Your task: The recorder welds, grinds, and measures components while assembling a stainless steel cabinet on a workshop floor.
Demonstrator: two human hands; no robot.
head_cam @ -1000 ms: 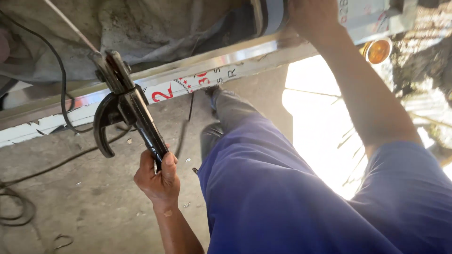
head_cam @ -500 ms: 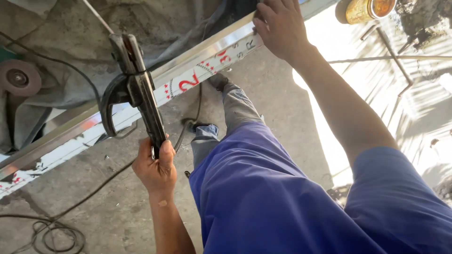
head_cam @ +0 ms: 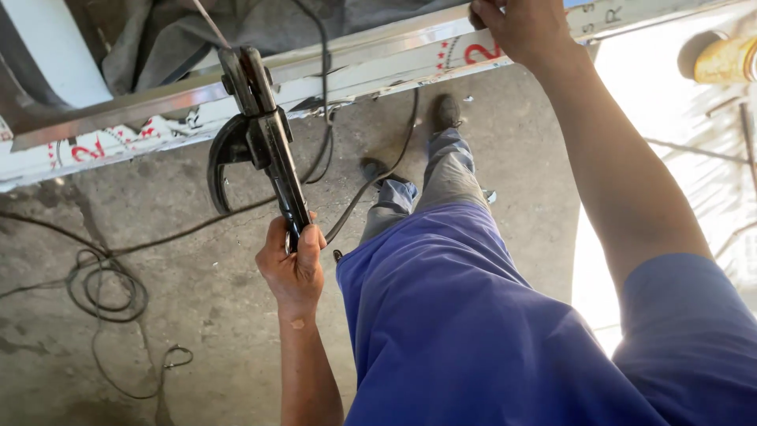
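My left hand point(head_cam: 293, 264) grips the lower end of a black locking clamp point(head_cam: 264, 142). The clamp's curved jaw hangs to the left and its head meets a long shiny metal bar point(head_cam: 355, 67) that runs across the top of the view. My right hand point(head_cam: 524, 28) rests on the same bar further right, fingers curled over its top edge beside a white panel with red printing point(head_cam: 441, 59). My blue clothing fills the lower right, and my grey trouser legs and dark shoes stand on the concrete floor below.
Black cables point(head_cam: 110, 288) lie coiled on the stained concrete floor point(head_cam: 197, 315) at the left, and one loops past my feet. Grey cloth point(head_cam: 189, 31) lies behind the bar. A yellow cylindrical object point(head_cam: 725, 59) sits at the upper right in bright sunlight.
The view has shifted; bar and clamp now sit higher and more centred. My left hand still holds the clamp. My right hand has stayed on the bar.
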